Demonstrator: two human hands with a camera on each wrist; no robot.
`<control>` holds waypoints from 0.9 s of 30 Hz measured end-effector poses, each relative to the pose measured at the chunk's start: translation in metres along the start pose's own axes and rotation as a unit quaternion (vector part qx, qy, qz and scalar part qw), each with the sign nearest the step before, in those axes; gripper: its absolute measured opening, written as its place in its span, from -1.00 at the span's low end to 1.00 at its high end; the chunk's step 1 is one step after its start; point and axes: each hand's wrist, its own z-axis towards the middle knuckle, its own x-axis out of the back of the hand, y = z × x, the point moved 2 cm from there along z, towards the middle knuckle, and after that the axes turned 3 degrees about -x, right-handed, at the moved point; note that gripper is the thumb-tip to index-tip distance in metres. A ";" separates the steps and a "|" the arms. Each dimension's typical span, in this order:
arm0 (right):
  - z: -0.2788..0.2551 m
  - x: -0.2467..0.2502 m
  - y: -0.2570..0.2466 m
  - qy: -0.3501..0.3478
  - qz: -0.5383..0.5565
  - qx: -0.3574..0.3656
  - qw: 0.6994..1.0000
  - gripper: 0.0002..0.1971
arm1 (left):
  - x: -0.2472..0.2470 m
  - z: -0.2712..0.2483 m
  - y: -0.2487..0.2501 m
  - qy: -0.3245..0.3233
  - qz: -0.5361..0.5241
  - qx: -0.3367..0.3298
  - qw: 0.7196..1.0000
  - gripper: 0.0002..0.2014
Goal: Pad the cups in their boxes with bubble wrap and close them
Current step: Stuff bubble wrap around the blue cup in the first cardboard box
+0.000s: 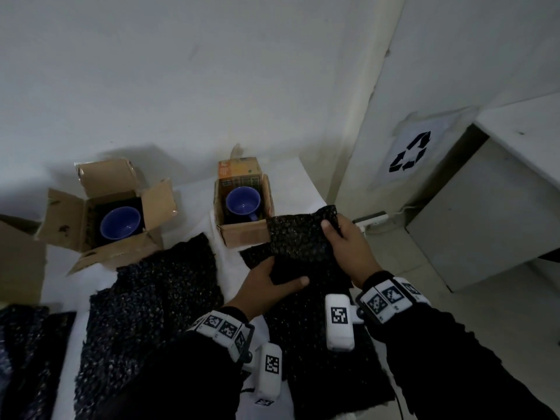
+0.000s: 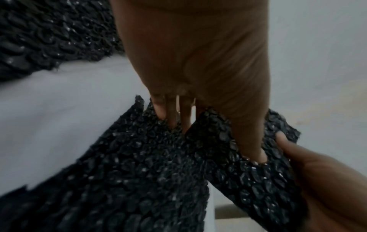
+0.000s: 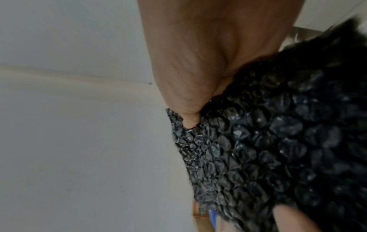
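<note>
Because the open cardboard box (image 1: 244, 207) at twelve o'clock holds an unpadded blue ceramic cup (image 1: 243, 201), your left hand (image 1: 269, 287) and right hand (image 1: 344, 237) each pinch the black bubble-wrap sheet (image 1: 298, 242), raised just beside it for folding in.

A white sign (image 1: 409, 153) with a black recycling symbol hangs on the wall to the right. Just right of the sign stands a grey cabinet (image 1: 485, 213) under a white top (image 1: 524, 137). Below the sign, at the foot of the wall, lies a white power strip (image 1: 371, 218). Far left of the sign, a brown cardboard panel (image 1: 18, 262) stands at the frame edge
</note>
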 end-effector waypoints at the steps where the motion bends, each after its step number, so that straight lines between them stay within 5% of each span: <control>1: 0.001 0.000 -0.006 0.001 0.033 -0.014 0.999 -0.70 | 0.001 -0.001 0.008 -0.010 -0.066 0.008 0.998 -0.53; 5: 0.000 0.001 -0.025 -0.114 0.224 -0.096 0.963 -0.70 | 0.014 -0.002 0.037 0.014 -0.212 0.021 0.977 -0.69; 9: -0.001 0.005 -0.032 -0.135 0.143 -0.016 0.980 -0.72 | 0.038 0.005 0.048 0.036 -0.245 0.039 0.968 -0.70; 15: 0.003 -0.009 -0.046 -0.124 0.001 0.146 0.981 -0.70 | 0.067 -0.002 0.059 0.018 -0.412 0.090 0.907 -0.60; 18: 0.004 -0.023 -0.051 -0.171 -0.056 0.140 0.974 -0.73 | 0.076 0.003 0.054 0.050 -0.333 0.078 0.938 -0.80; 21: 0.007 -0.035 -0.052 -0.218 0.052 0.086 0.971 -0.87 | 0.085 0.010 0.050 0.057 -0.278 0.076 0.956 -0.84; 23: 0.011 -0.043 -0.053 -0.205 0.139 0.020 0.969 -0.90 | 0.090 0.013 0.048 0.038 -0.293 0.077 0.952 -0.85; 27: 0.031 -0.054 -0.051 -0.037 0.005 0.074 0.997 -0.80 | 0.095 0.028 0.046 0.023 -0.281 0.066 0.957 -0.88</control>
